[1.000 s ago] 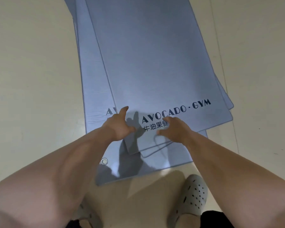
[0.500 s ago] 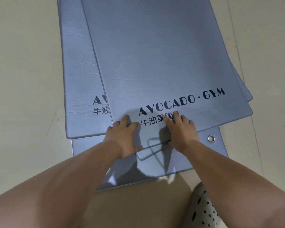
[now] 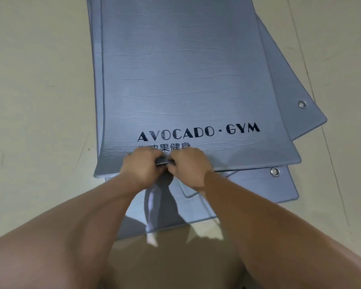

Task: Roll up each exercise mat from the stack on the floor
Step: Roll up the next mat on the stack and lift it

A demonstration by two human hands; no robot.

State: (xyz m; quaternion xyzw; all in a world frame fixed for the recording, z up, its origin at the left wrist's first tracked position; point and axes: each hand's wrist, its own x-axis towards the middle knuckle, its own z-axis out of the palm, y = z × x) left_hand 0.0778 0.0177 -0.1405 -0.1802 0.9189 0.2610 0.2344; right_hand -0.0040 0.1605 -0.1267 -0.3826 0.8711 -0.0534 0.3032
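— Head view, straight down over two bare forearms. What's on the floor [image 3: 40, 101]?

— Stack of grey-blue exercise mats [image 3: 98, 101], lying flat, fanned out of line with each other. The top mat [image 3: 186, 69] runs away from the person. Its near short edge sits right at the hands.

— Any writing?

— Dark capitals across the top mat, close to that edge: "AVOCADO · GYM" [image 3: 198, 132]. Below it is a line of Chinese characters [image 3: 175, 147]. I can read 果健身; the first ones are hidden behind the knuckles.

— And the hands?

— Left hand [image 3: 141, 170] and right hand [image 3: 189, 167] are side by side, knuckles up, almost touching. Both are curled, pinching the near edge of the top mat about midway along it. Between them a short dark lip of mat [image 3: 165, 162] is lifted and folded over. The rest of that mat lies flat.

— Underneath?

— One mat is skewed to the right [image 3: 288, 94], with a metal eyelet [image 3: 302, 104] at its near corner. A lower mat [image 3: 279, 184] sticks out toward the person, and its eyelet [image 3: 275, 171] sits just below the top mat's right corner. The rounded corner of a further mat [image 3: 188, 193] shows beside the right wrist. How many are in the stack, I cannot tell.

— The floor itself?

— Pale beige, smooth. The arms' shadow falls across the lower mat.
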